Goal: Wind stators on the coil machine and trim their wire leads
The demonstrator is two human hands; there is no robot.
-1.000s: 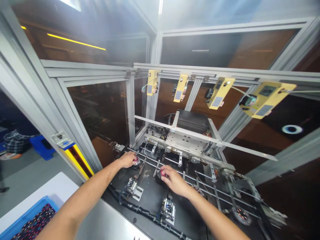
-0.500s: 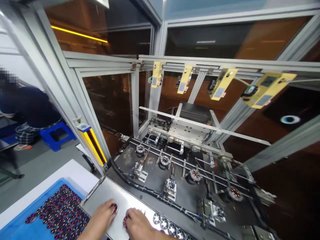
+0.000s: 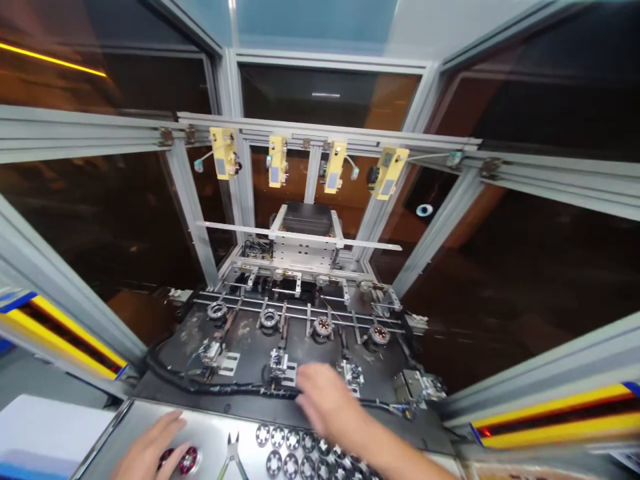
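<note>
My left hand (image 3: 153, 447) is over the left end of the metal tray (image 3: 205, 427), its fingers apart. Two small motor stators with red windings lie there: one stator (image 3: 189, 460) beside the fingers, the other (image 3: 165, 459) partly covered between finger and thumb. My right hand (image 3: 327, 403) reaches forward above the machine bed, slightly blurred, fingers stretched out with nothing visible in them. Beyond it, a round fixture (image 3: 323, 327) bears a part with copper windings, as does the fixture (image 3: 379, 335) to its right. Two ring fixtures (image 3: 217, 311) on the left show open centres.
Cutting pliers (image 3: 233, 455) lie on the tray beside rows of round black-and-silver parts (image 3: 277, 437). Small metal clamps (image 3: 280, 367) and a black cable (image 3: 200, 385) line the bed's front. Yellow light-curtain bars (image 3: 65, 337) flank the opening; yellow sensor units (image 3: 277, 162) hang above.
The view has swung right. Both stators that were in my hands now lie by my left hand. My right hand has moved from the tray out over the machine bed.
</note>
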